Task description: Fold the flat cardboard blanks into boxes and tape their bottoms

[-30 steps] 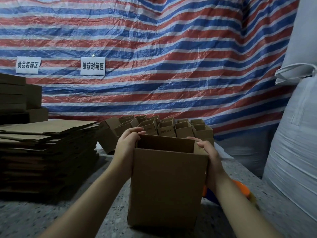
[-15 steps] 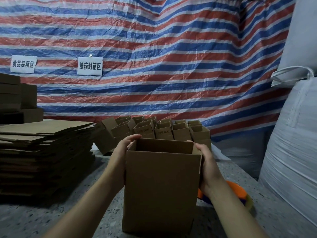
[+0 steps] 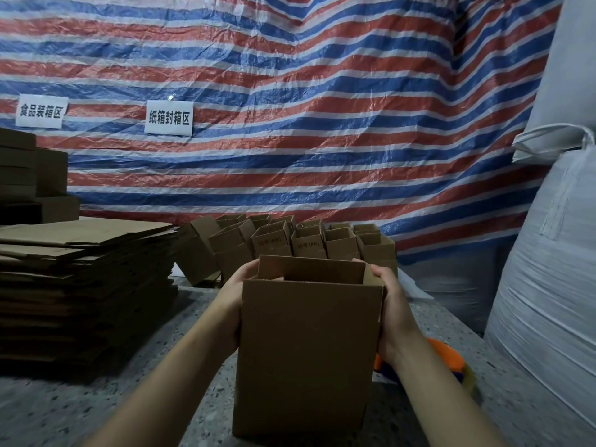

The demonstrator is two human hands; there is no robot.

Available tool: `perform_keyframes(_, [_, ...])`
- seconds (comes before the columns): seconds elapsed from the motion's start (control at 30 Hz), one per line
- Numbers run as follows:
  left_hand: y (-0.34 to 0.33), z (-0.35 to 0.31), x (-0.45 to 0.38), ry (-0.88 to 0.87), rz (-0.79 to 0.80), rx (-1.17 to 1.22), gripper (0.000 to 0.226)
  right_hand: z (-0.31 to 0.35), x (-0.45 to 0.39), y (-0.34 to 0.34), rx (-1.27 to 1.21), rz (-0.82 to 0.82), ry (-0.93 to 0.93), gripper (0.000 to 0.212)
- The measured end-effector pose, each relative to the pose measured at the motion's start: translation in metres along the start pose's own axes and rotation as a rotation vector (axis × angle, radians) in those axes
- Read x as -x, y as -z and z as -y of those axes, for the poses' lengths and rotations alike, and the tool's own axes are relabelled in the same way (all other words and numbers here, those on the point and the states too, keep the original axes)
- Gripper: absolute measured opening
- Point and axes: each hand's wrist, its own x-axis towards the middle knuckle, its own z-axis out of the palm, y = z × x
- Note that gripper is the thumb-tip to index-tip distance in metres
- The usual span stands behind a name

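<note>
An upright box (image 3: 306, 353) of plain brown corrugated cardboard stands at 6 o'clock on the counter (image 3: 64, 411), open at the top, its near wall smooth and unmarked, a narrow glued seam running down its right edge. It is taller than wide, with crisp square corners. The left hand (image 3: 234, 304) grips its left wall near the rim, fingers curled around the far corner; the right hand (image 3: 392, 312) grips the right wall the same way, fingertips over the top edge.

At 9 o'clock lies a thick stack of flat blanks (image 3: 80, 285), matte brown sheets with ragged layered edges. At 12 o'clock, just beyond the held box, a cluster of small finished boxes (image 3: 306, 243) stands open-topped, some with small printing on their sides; the leftmost leans tilted.

The counter is speckled grey stone, dull and gritty-looking. Just right of the box, at 4 o'clock, an orange tape dispenser (image 3: 448, 356) shows partly behind the right wrist. At 3 o'clock bulges a large white woven sack (image 3: 548, 301). A crinkled red, white and blue striped tarp (image 3: 322, 108) hangs behind, bearing two white paper signs (image 3: 168, 117).
</note>
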Motion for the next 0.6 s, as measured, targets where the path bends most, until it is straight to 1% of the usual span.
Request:
perform_keyframes(0.07, [0.002,0.0,-0.003,0.027,0.027,-0.046,0.036,0.002,0.002,-0.001,0.01,-0.004,0.002,0.051])
perform_keyframes(0.17, [0.006,0.001,-0.005,0.048,0.057,-0.064,0.029,0.003,0.006,-0.003,0.017,0.015,0.001,0.053])
perform_keyframes(0.3, [0.004,0.004,-0.006,0.022,0.001,-0.006,0.03,-0.001,0.01,-0.003,-0.05,-0.03,0.007,0.053])
perform_keyframes(0.37, [0.003,0.005,-0.007,0.004,-0.022,-0.005,0.03,-0.003,0.011,-0.002,-0.039,-0.034,0.015,0.051])
perform_keyframes(0.53, [0.007,0.005,-0.01,-0.012,-0.022,0.001,0.033,-0.004,0.014,0.002,-0.007,0.0,0.035,0.049])
perform_keyframes(0.6, [0.008,0.007,-0.012,-0.006,-0.017,0.009,0.033,-0.004,0.015,0.004,0.001,0.025,0.014,0.047])
